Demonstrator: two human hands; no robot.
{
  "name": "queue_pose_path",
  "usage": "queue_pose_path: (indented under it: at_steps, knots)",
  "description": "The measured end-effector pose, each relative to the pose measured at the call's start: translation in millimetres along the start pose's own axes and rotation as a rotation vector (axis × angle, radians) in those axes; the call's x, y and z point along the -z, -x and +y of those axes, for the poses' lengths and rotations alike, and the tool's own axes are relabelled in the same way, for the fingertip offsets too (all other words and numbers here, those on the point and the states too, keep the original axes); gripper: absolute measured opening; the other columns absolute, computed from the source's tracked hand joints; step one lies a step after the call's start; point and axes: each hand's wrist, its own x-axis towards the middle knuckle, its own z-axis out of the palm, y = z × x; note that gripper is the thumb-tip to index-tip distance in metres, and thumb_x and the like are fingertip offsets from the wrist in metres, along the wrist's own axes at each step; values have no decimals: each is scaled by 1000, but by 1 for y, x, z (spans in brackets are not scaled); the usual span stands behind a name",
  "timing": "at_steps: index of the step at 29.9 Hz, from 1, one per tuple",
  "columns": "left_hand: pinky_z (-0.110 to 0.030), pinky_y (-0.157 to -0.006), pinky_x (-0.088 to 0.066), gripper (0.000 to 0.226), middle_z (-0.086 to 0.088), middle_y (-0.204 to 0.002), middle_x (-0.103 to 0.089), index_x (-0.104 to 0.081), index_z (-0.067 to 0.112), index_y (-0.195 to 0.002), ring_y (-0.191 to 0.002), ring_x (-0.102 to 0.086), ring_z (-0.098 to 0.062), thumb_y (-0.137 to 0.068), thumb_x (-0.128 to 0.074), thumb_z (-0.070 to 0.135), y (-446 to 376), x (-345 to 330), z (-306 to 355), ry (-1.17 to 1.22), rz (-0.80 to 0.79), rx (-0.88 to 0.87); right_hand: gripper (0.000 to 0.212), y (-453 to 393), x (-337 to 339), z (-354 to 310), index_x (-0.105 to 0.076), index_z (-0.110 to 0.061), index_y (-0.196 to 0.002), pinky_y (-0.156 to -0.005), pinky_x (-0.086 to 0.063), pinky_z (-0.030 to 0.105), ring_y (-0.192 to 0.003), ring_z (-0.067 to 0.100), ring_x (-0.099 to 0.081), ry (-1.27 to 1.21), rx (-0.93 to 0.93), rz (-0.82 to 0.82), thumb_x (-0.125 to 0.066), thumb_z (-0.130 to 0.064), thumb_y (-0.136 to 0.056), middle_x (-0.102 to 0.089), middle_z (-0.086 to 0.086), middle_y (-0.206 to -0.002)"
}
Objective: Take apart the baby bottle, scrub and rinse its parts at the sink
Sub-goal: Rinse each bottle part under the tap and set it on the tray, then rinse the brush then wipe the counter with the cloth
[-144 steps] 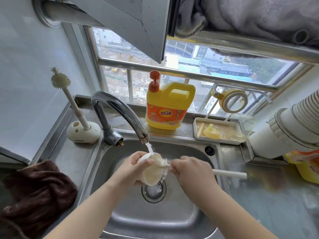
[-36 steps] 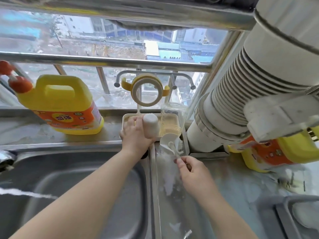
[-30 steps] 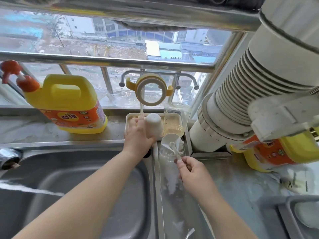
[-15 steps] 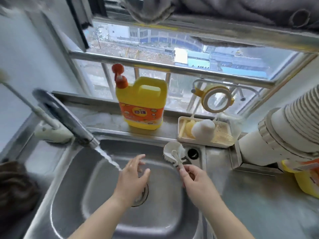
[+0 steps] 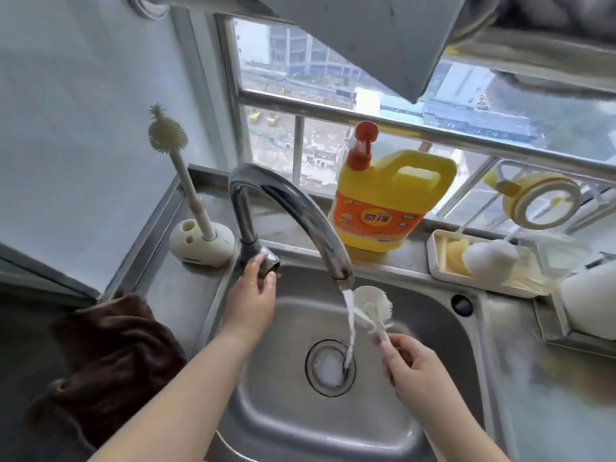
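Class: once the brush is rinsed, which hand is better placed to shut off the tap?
Left. The left hand already grips the faucet handle, while the right hand holds the brush under the stream.

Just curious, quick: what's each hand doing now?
Left hand: grips the chrome tap lever.
Right hand: holds the white bottle brush.

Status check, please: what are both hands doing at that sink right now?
Left hand grips faucet handle. Right hand holds brush in running stream. Nothing in the way.
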Motion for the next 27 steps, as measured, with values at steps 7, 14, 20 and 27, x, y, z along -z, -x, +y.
queue_pose_path:
  at_steps: [7,14,20,27]
  knots:
    - [-32,-76,-52,35,-3,-90,-59,-51,39,-126,-78,-56,-18,-99,-41,19,-14,-18,2,355,-86,157,14,6,-18,0,-67,-26,-89,-53,-36,29,-47,7,-44,-38,-44,58,-53,-25,-93,-53,-6,-52]
    - [-23,-63,-45,32,2,-96,-56,-55,40,-112,-78,-58,-17,-102,-32,20,-19,-32,26,680,54,373,15,9,-17,1,-66,-22,-92,-46,-32,20,-41,3,-40,-87,-99,58,-51,-20,-94,-53,-5,-49]
    - [-12,-54,-46,29,7,-83,-51,-56,31,-110,-74,-50,-17,-102,-32,17,-19,-43,37,733,237,377,16,1,-10,-1,-67,-24,-92,-49,-33,24,-43,5,-41,-79,-112,25,-51,-22,-94,-53,-4,-52]
    - [-17,-50,-43,25,14,-70,-47,-56,31,-105,-57,-43,-10,-101,-37,14,-19,-51,40,734,381,372,16,-3,-4,3,-68,-22,-89,-45,-31,20,-43,7,-41,-80,-86,-22,-53,-22,-93,-53,-3,-50]
